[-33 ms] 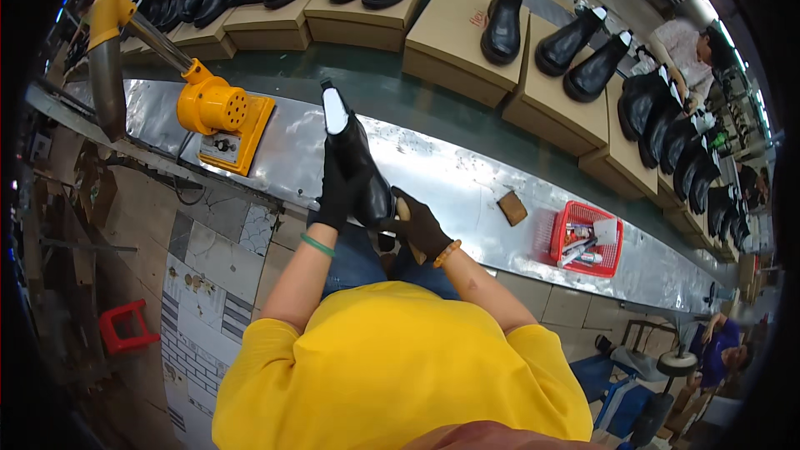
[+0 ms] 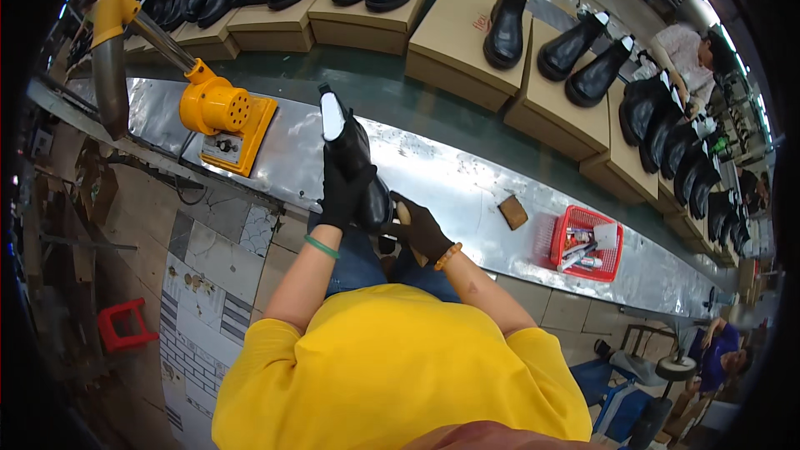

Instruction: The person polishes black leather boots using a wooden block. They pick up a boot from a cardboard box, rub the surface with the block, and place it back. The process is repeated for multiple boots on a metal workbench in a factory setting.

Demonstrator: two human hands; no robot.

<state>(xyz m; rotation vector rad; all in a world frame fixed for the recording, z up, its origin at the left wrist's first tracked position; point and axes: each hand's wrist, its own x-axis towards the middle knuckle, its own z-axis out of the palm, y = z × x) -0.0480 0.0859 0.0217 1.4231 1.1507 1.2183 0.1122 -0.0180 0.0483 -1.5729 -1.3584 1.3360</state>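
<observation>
A black ankle boot (image 2: 354,150) with white paper stuffed in its opening is held over the near edge of the metal bench, toe toward me. My left hand (image 2: 343,192), in a black glove, is closed round the boot's side. At the toe, my right hand (image 2: 421,229), in a dark glove, grips a tan, long, rounded tool (image 2: 404,213). It lies against or very close to the toe. Its working face is hidden, so its exact kind does not show.
A yellow blower machine (image 2: 218,112) stands on the bench (image 2: 450,175) at left. A brown block (image 2: 512,212) and a red basket (image 2: 558,237) of tubes sit at right. Cardboard boxes (image 2: 467,50) bearing black boots line the far side. Other people work at right. A red stool (image 2: 127,325) stands lower left.
</observation>
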